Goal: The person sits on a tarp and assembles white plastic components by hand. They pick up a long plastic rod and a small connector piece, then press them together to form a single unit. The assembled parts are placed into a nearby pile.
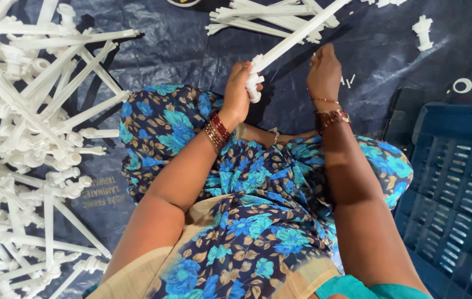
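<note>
Left hand (239, 91) clamps the knobbed end of a long white plastic moulded sprue rod (291, 40); right hand (323, 69) rests on the dark blue tarpaulin (192, 44), fingers hidden, so I cannot tell its grip. Looks like part-stripping: twisting needs steady bracing. White plastic sprue heap (20, 144) crowds left, blue slotted plastic crate (457, 182) right.

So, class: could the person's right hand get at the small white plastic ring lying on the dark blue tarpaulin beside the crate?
Probably yes. The right hand looks empty, and only bare dark blue tarpaulin lies between it and the small white plastic ring. The blue slatted plastic crate sits below that path.
</note>
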